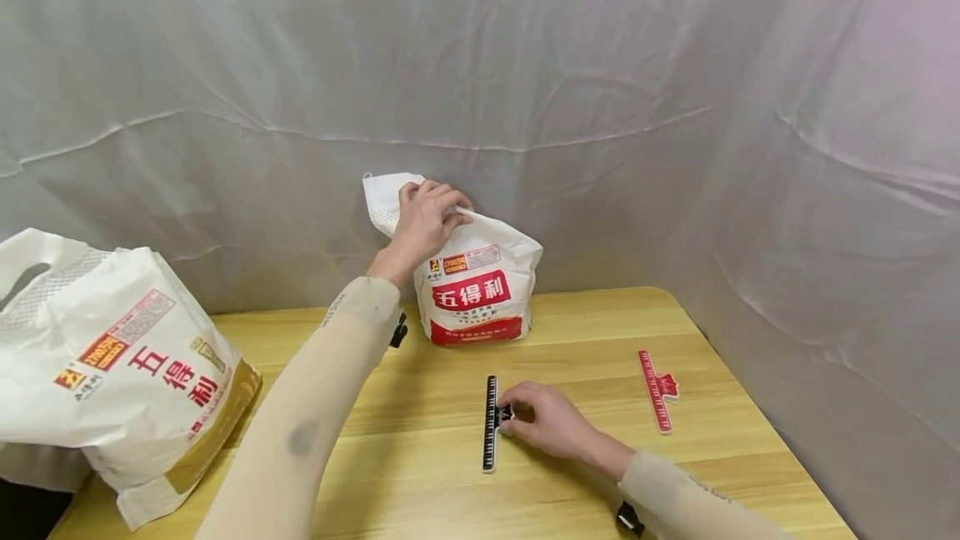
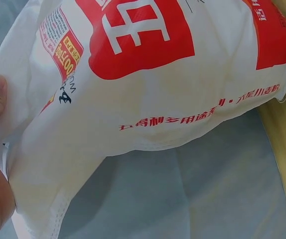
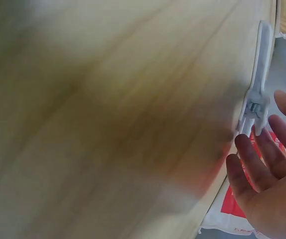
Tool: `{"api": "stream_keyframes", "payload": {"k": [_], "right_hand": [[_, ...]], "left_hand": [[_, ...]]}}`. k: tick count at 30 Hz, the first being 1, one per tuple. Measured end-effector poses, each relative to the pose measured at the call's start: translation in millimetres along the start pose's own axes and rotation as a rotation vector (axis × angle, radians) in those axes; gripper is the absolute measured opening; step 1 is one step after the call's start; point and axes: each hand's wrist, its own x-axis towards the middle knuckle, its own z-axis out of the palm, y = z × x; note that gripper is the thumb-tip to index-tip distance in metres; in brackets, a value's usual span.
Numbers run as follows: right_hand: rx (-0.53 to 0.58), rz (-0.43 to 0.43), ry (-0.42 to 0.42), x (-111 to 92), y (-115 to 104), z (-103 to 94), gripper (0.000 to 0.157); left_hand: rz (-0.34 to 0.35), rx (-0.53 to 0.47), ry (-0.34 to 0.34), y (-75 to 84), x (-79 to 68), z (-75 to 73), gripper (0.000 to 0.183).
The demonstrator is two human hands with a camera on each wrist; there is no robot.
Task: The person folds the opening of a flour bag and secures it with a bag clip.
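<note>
2 risks stand out: the left hand grips the top of the small bag, and slack could let it slump; the right hand is at the black clip before that bag, pinch unclear, so it could slip.

Left grip on the far white bag, right grip at black clip.

Soft light casts diffuse shadows across the table, which blurs in the duller, greyer right wrist view.
</note>
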Motion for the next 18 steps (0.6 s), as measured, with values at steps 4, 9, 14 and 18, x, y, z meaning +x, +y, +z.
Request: {"api": "stream_keyframes", "payload": {"k": [4, 9, 14, 18], "right_hand": [[0.007, -0.007, -0.002, -0.6, 2.6, 1.0, 0.026], [0.02, 0.022, -0.002, -0.2, 5.0, 1.8, 0.03], [0.01, 0.072, 0.003, 0.9, 5.6, 0.2, 0.039], [-0.008, 0.098, -0.012, 1.7, 4.5, -1.2, 0.042]], "left_hand": [[-0.005, -0.003, -0.002, 0.0, -0.1, 0.2, 0.013], [-0.007, -0.008, -0.005, -0.3, -0.1, 0.6, 0.013], [-0.008, -0.016, -0.01, -0.6, -0.2, 1.0, 0.013], [-0.008, -0.013, -0.009, -0.7, -0.6, 0.8, 0.013]]}}
